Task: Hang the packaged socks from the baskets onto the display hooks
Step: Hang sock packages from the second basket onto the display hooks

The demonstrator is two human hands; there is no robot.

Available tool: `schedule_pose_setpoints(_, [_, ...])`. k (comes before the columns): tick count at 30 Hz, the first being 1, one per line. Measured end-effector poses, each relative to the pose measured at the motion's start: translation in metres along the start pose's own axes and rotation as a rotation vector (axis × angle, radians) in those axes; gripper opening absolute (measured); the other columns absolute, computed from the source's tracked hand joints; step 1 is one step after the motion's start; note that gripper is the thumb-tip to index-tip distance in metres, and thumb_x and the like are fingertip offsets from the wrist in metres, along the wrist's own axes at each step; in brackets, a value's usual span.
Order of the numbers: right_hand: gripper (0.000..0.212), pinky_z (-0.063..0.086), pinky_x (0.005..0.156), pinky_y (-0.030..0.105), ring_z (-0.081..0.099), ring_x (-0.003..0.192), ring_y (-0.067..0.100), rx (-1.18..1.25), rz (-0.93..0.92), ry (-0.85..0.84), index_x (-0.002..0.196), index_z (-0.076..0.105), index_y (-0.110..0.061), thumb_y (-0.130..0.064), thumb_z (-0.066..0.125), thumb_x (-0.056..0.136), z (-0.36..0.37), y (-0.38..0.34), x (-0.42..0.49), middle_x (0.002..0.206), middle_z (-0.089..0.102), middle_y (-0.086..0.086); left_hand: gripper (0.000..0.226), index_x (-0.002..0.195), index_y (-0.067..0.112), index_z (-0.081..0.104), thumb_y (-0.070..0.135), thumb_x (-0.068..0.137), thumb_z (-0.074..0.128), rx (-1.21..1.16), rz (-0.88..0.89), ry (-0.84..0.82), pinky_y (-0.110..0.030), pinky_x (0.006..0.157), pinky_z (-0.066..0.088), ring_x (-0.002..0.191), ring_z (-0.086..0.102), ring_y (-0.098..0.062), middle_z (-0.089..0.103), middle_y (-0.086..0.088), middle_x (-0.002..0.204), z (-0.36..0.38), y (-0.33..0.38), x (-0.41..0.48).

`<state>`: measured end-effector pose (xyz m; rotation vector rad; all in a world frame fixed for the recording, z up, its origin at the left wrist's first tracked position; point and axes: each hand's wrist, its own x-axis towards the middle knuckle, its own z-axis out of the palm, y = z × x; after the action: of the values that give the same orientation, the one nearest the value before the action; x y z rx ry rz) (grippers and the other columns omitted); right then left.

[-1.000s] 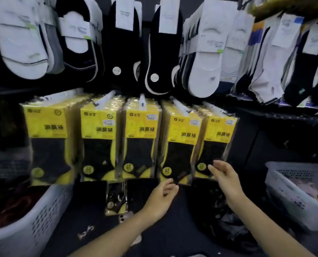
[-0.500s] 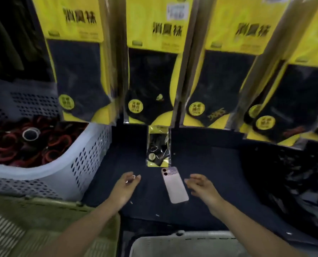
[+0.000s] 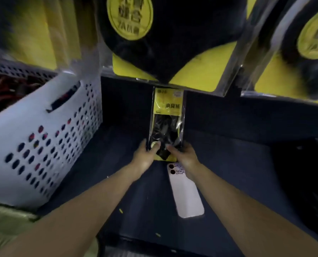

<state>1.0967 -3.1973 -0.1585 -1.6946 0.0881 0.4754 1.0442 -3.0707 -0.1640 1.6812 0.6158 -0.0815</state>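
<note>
Both hands meet at the near end of a single sock packet [image 3: 167,125] that lies flat on the dark desk [image 3: 228,154]. The left hand [image 3: 145,157] grips the packet's left lower corner, thumb laid over the round yellow sticker; the right hand [image 3: 186,158] closes on the right lower corner, fingers on the clear wrap. The packet's yellow header card points away from the person, its far end just below the hanging stock.

Right behind the hands, touching or nearly touching the packet's near edge, a pale pink phone [image 3: 188,195] lies face down, partly under the right wrist. To the left stands a white perforated basket [image 3: 43,138] holding dark and red items, too blurred to name. A greenish basket edge [image 3: 4,225] shows at the lower left.

Overhead, large hung sock packets [image 3: 154,52] with yellow backing and round yellow labels crowd the top of the view, their lower ends hanging close above the packet on the desk. Dark crumpled material [image 3: 302,182] fills the right side.
</note>
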Motion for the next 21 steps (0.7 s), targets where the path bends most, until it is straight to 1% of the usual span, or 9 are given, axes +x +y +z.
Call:
schedule_pose_setpoints(3, [0.033,0.051,0.097,0.038,0.064,0.105,0.024,0.027,-0.03,0.016,0.115,0.061,-0.007,-0.016,0.071,0.084,0.004,0.002,-0.001,0.116,0.066,0.012,0.06,0.135,0.02,0.043,0.053,0.087,0.056,-0.012,0.034,0.028,-0.037,0.111,0.032,0.131,0.041,-0.02,0.05,-0.003,0.136,0.004,-0.005,0.003])
schedule_pose_setpoints(6, [0.009,0.055,0.075,0.02,0.065,0.088,0.014,-0.009,-0.079,0.02,0.09,0.064,-0.02,-0.014,0.07,0.086,0.003,0.0,-0.012,0.1,0.069,0.004,0.026,0.101,0.024,0.059,0.043,0.085,0.063,-0.079,0.089,0.068,-0.027,0.088,0.043,0.098,0.06,-0.009,0.066,0.006,0.099,0.0,-0.006,-0.004])
schedule_pose_setpoints(8, [0.015,0.052,0.064,0.013,0.066,0.086,0.011,0.004,-0.075,-0.053,0.1,0.066,-0.017,-0.015,0.07,0.086,0.003,-0.003,-0.026,0.098,0.07,0.001,0.043,0.108,0.015,0.054,0.048,0.083,0.064,-0.088,0.06,0.077,-0.022,0.077,0.045,0.093,0.06,-0.009,0.064,0.003,0.102,-0.012,-0.003,-0.014])
schedule_pose_setpoints(10, [0.028,0.056,0.075,0.021,0.068,0.09,0.017,0.083,-0.04,-0.168,0.112,0.065,-0.011,-0.013,0.07,0.084,0.003,-0.005,-0.046,0.102,0.072,0.006,0.047,0.105,0.017,0.054,0.056,0.08,0.063,-0.087,0.014,0.076,-0.02,0.072,0.047,0.089,0.06,-0.008,0.063,0.005,0.101,-0.029,0.003,-0.025])
schedule_pose_setpoints(13, [0.038,0.052,0.093,0.039,0.067,0.101,0.028,0.097,0.008,-0.358,0.114,0.064,-0.006,-0.014,0.072,0.079,0.004,-0.002,-0.085,0.11,0.071,0.015,0.023,0.088,0.035,0.059,0.055,0.079,0.063,-0.178,0.01,0.042,-0.013,0.07,0.048,0.08,0.061,0.006,0.064,0.02,0.089,-0.056,0.017,-0.048])
schedule_pose_setpoints(14, [0.041,0.054,0.091,0.039,0.068,0.1,0.028,0.074,0.032,-0.422,0.114,0.064,-0.007,-0.018,0.074,0.075,0.004,0.001,-0.097,0.108,0.072,0.014,0.019,0.091,0.036,0.061,0.052,0.081,0.064,-0.187,0.015,0.023,-0.013,0.076,0.049,0.083,0.062,0.007,0.066,0.021,0.091,-0.065,0.021,-0.058])
schedule_pose_setpoints(16, [0.042,0.057,0.073,0.03,0.071,0.085,0.019,0.025,0.084,-0.529,0.109,0.066,-0.013,-0.026,0.074,0.07,0.004,0.004,-0.119,0.095,0.074,0.004,0.027,0.108,0.029,0.066,0.041,0.085,0.064,-0.157,0.012,0.002,-0.031,0.099,0.047,0.105,0.062,-0.007,0.068,0.011,0.11,-0.082,0.022,-0.078])
schedule_pose_setpoints(18, [0.031,0.053,0.06,0.022,0.067,0.069,0.011,-0.007,0.096,-0.559,0.103,0.065,-0.016,-0.029,0.071,0.076,0.001,0.004,-0.133,0.084,0.072,-0.004,0.025,0.11,0.023,0.067,0.033,0.088,0.062,-0.1,-0.002,0.002,-0.034,0.101,0.041,0.106,0.059,-0.008,0.065,0.008,0.116,-0.102,0.021,-0.106])
schedule_pose_setpoints(21, [0.016,0.056,0.069,0.022,0.069,0.082,0.011,-0.006,0.08,-0.439,0.102,0.065,-0.018,-0.027,0.061,0.089,-0.002,0.002,-0.131,0.093,0.074,-0.002,0.014,0.102,0.027,0.068,0.028,0.089,0.061,0.02,-0.037,-0.033,-0.023,0.088,0.038,0.097,0.056,0.002,0.066,0.016,0.104,-0.138,0.016,-0.151])
